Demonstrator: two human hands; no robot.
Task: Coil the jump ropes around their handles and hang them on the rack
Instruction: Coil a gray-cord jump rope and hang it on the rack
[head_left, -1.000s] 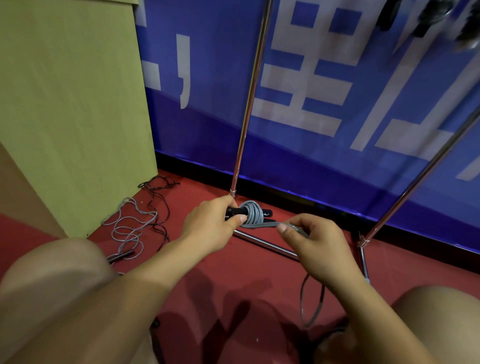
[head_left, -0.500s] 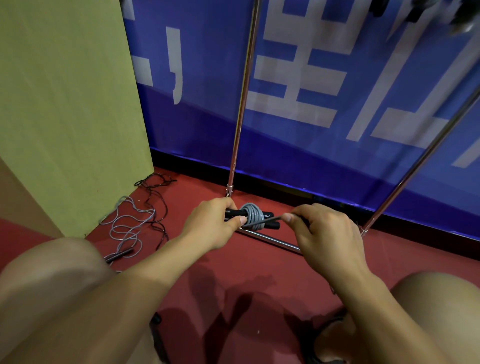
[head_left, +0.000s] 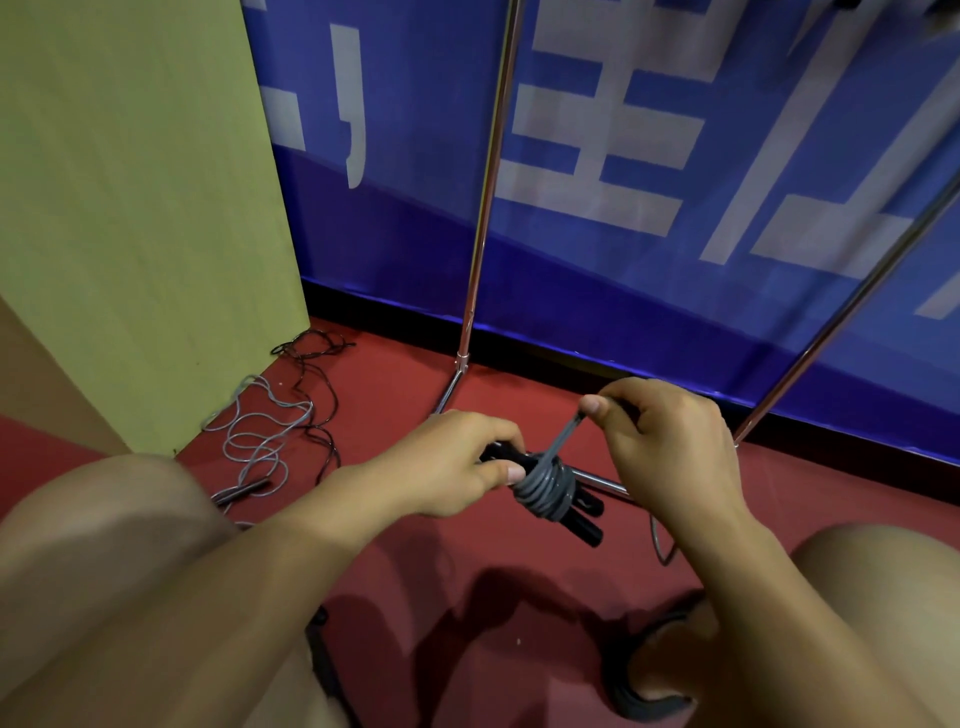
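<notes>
The grey jump rope (head_left: 545, 491) is wound in several turns around a pair of black handles (head_left: 582, 514), held low over the red floor (head_left: 467, 582) between the person's knees. The left hand (head_left: 447, 467) grips the handles at their left end, thumb pressed beside the coil. The right hand (head_left: 665, 447) pinches the free strand between thumb and forefinger and holds it taut, up and to the right of the coil. One handle carries a small pale mark, too small to read.

The blue banner (head_left: 675, 260) behind bears large white characters (cut off by the frame, not legible as a whole).

Half a second ago the right hand drew the strand level across the front of the handles; now it is raised above them, and the handles tilt down to the right.

The chrome rack (head_left: 480, 208) stands just behind the hands, its upright and base bar close. To the left, a loose grey rope (head_left: 260, 441) and a dark cord (head_left: 311, 353) lie on the floor against the green panel (head_left: 130, 208). Bare floor shows in front of the knees.
</notes>
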